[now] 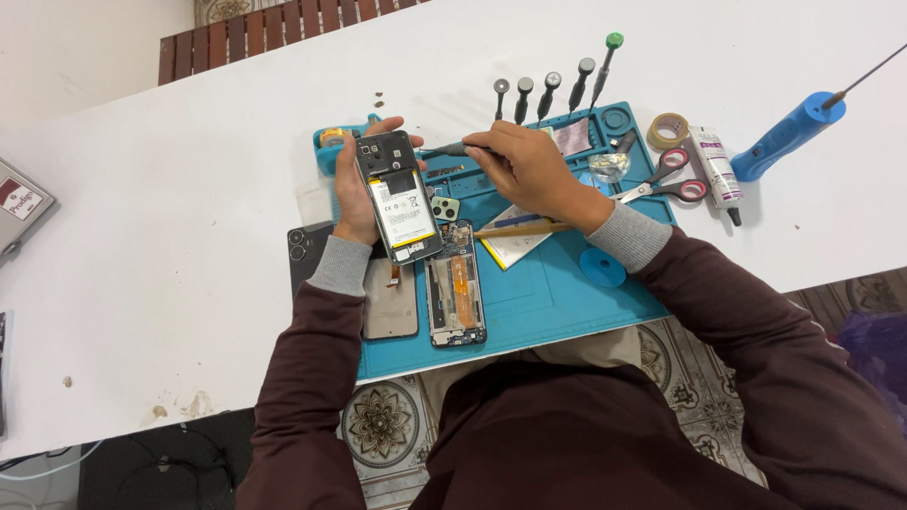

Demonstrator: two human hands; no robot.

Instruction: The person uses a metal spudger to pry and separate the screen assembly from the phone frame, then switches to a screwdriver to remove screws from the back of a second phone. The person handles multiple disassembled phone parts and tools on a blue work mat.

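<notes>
My left hand (354, 194) holds an opened smartphone (399, 194) upright over the blue work mat (557, 293), its back cover off and the white battery showing. My right hand (529, 170) grips a dark screwdriver (449, 149) whose tip points left at the phone's upper right edge. Under the phone lie a bare phone frame (455, 297), a grey panel (390, 302) and a black back cover (307, 253).
Several screwdrivers (553, 90) stand in a row at the mat's far edge. Scissors (666, 179), a tape roll (668, 129), a glue tube (716, 168) and a blue tool (784, 137) lie to the right. A small blue disc (603, 267) rests on the mat.
</notes>
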